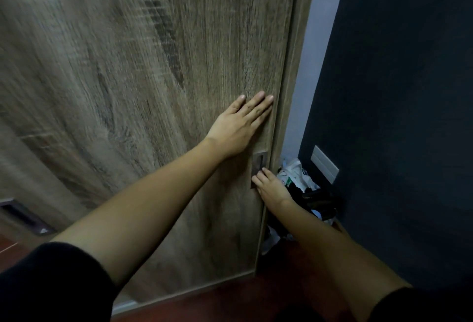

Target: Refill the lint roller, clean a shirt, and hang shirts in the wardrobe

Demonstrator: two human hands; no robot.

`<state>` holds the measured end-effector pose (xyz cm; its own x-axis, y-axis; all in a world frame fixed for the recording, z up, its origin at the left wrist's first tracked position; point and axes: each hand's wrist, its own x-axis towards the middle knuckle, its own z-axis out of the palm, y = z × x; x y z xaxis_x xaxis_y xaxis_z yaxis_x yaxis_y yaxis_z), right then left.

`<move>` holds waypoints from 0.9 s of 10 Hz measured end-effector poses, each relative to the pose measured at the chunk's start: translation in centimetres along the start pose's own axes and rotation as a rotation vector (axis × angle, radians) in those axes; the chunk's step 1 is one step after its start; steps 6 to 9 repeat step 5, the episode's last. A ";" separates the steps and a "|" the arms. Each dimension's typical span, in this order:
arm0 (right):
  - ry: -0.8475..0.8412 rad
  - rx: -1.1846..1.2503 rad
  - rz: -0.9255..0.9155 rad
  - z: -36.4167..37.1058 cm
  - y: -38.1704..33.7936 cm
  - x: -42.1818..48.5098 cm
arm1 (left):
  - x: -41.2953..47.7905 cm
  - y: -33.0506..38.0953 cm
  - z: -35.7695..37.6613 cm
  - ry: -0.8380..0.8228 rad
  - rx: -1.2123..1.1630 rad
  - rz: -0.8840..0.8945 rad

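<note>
So the person's right up against the wardrobe door point(128, 78), a grey-brown wood-grain panel that fills most of the view. The left hand point(239, 127) is flat on it, fingers point(258, 106) straight and together. The tips are nearly at the door's right edge, just above the metal recessed handle point(259, 161).

The right hand point(272, 190) comes in lower, from the side. Its fingers are fairly straight too, and the tips touch the bottom half of the handle's slot. I can't tell if they dip into the recess or just sit on the plate. Neither hand is gripping anything; both are just on the door.

The door's right edge is right beside the wardrobe's side frame point(294, 91). Past that there's a pale strip of wall, then a dark wall point(409, 78) with a light plate point(325, 164) on it. Crumpled plastic bags point(295, 174) are piled on the reddish floor point(230, 301) in the corner, just behind the right hand. Both arms have black sleeves. Another panel at lower left has its own dark handle slot point(24, 216).
</note>
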<state>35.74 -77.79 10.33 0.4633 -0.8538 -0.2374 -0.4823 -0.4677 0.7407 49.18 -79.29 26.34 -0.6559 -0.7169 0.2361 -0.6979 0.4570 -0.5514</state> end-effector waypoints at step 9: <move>-0.019 0.567 0.365 2.0 8.1 -9.8 | 0.6 6.1 -4.8 -0.075 -0.430 -0.097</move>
